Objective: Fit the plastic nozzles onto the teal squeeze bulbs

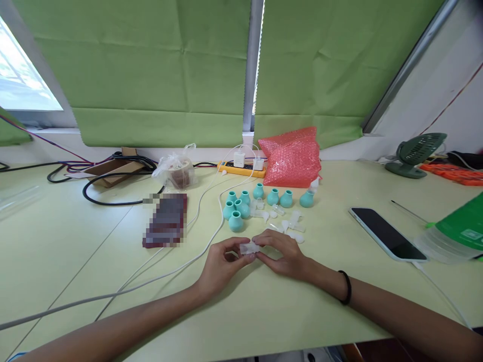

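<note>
Two hands, head view: the left hand (222, 264) and the right hand (281, 255) both grasp one small translucent plastic piece (249, 248), pinched between thumbs and fingers.
Translucent plastic piece: held crosswise between the fingertips, on the near side of the loose translucent parts (298, 227); whether it touches the counter (264, 311) I cannot tell.
Weight and stiffness: probably very light and fairly rigid, with walls that might crack or bend if crushed.
Surface: looks smooth, so it could slip or roll under a loose pinch.
Where to hold: by opposite ends, with gentle fingertip pressure.
Teal bulbs (236, 222): nine stand or lean on the counter; they look soft and squeezable, best taken round the belly.
Rightmost bulb (307, 199): has a translucent tip (314, 185) at its neck.
</note>
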Available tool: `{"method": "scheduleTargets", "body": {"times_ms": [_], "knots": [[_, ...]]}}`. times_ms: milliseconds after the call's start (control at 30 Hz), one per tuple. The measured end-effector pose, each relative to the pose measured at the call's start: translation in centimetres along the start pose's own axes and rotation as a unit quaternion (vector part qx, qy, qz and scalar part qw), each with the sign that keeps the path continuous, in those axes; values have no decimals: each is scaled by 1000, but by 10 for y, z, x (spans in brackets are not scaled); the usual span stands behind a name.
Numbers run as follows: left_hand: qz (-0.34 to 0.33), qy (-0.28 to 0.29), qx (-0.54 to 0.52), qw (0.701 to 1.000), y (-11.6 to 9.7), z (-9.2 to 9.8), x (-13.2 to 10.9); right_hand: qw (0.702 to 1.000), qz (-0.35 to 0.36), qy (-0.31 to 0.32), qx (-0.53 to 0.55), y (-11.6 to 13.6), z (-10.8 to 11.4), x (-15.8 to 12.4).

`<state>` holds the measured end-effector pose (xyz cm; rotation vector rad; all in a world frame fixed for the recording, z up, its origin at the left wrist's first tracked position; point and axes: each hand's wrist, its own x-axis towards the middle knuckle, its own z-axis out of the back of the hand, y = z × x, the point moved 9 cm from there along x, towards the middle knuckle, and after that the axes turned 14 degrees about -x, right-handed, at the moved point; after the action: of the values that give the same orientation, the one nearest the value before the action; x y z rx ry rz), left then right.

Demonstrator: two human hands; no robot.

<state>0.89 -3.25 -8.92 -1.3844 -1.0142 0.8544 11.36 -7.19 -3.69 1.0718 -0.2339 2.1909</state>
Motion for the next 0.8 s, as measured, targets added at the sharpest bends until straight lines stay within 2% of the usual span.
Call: {"method": "scheduleTargets", "body": {"times_ms": [133, 567, 800], "knots": [[9, 8, -5, 1000, 3, -2, 0, 1000, -22, -4, 6, -7, -1, -2], [-13, -10, 12, 1000, -5, 0, -1, 999, -32, 8, 14, -9, -3, -2], [-13, 1, 8, 1000, -5, -1, 0, 999, -34, 12, 12, -9, -3, -1]]}}
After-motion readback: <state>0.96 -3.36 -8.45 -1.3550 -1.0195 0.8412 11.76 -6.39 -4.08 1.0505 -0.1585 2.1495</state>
